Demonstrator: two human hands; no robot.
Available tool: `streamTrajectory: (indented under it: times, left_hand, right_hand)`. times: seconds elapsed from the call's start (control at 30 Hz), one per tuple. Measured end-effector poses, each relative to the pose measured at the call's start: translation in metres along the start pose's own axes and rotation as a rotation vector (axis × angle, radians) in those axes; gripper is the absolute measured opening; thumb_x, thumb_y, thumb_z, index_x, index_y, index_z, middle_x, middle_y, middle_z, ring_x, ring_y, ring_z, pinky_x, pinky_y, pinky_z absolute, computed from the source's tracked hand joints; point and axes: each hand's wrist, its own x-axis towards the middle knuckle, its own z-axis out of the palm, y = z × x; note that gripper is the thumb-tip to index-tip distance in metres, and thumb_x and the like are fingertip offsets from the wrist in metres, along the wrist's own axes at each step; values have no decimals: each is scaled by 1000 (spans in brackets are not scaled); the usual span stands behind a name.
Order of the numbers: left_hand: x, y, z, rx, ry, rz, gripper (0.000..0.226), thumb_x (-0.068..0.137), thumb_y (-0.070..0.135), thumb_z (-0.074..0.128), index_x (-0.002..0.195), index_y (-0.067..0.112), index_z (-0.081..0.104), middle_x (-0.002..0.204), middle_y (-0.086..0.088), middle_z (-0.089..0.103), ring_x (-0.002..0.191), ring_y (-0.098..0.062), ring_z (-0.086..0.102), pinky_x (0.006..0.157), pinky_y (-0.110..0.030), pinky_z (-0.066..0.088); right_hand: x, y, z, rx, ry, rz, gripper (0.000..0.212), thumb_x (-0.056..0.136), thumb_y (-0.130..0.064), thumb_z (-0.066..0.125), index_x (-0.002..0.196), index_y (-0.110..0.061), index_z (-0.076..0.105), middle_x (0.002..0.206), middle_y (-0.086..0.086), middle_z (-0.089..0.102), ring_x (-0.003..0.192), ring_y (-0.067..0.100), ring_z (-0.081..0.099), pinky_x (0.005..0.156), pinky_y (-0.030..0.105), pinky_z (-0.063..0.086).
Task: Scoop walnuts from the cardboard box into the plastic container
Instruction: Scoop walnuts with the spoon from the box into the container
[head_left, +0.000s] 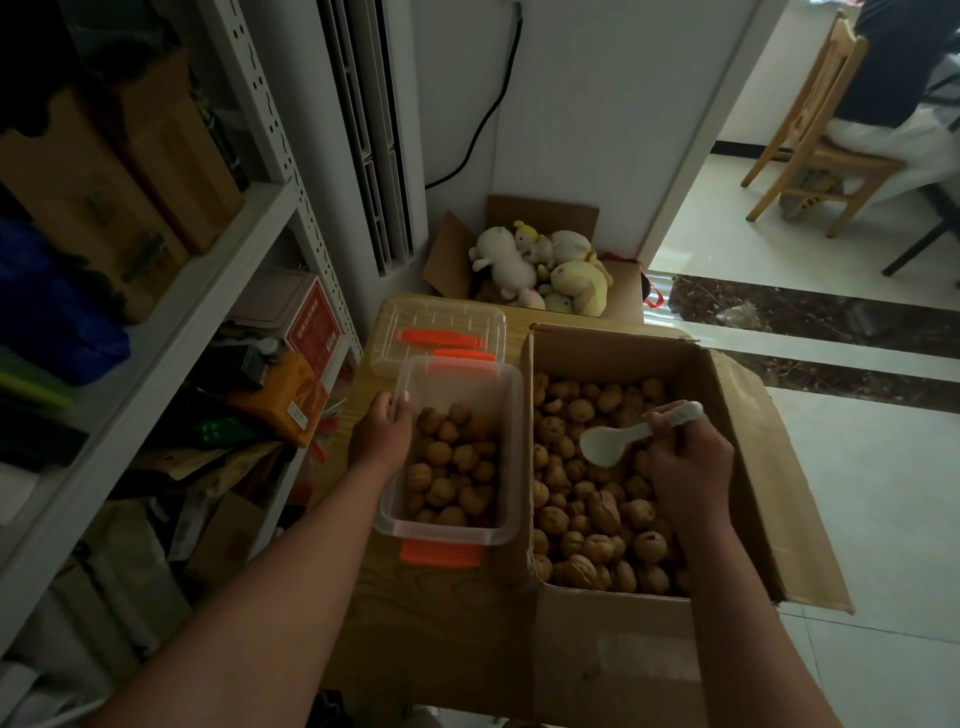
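I see the plastic container (451, 452) sitting just right of my left hand (382, 435), which grips its left wall. Walnuts (452, 467) lie inside it. Its lid (439, 332) rests on the table (431, 613) just beyond that hand. The cardboard box (649, 467) stands immediately right of the container, touching it; my right hand (685, 467) is inside the box above more walnuts, holding a scoop (618, 439) that points left. A box of plush toys (540, 270) sits farther beyond both hands, and shelves (171, 332) stand left of my left hand.
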Motion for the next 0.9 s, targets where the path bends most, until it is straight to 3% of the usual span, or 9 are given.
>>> streamTrajectory:
  times: [0.13,0.33,0.43,0.6,0.9]
  left_hand:
    - [0,0,0,8,2,7,51,99,51,29,134,18,46,130,-10,57,113,-31,55,84,-38,43]
    - [-2,2,0,11,2,1,48,101,48,30,136,19,43,131,-10,56,114,-31,54,82,-35,41]
    - [-2,2,-1,3,-2,6,45,101,46,30,132,18,46,127,-11,57,111,-30,55,80,-35,41]
    - [-2,1,0,15,4,14,43,101,47,30,127,18,48,123,-11,59,106,-29,56,77,-35,41]
    - [1,-1,1,6,-2,7,46,100,48,30,129,17,48,129,-11,57,110,-32,55,80,-36,42]
  right_hand:
    - [-2,15,-1,-197,-115,98,12,88,-7,57,77,-7,55,68,6,55,61,21,52,55,28,37]
    - [-7,27,-1,-87,-11,376,6,89,-10,55,90,-5,59,75,11,60,68,30,59,63,47,51]
    - [-7,33,-6,-18,62,506,13,93,-15,53,95,-3,57,72,7,56,62,22,55,57,35,44]
    - [-11,34,7,111,110,692,12,95,-18,51,97,-7,54,78,5,54,66,16,53,55,26,42]
    - [-4,0,7,404,208,713,17,96,-21,49,82,-16,57,78,3,55,66,11,51,59,24,42]
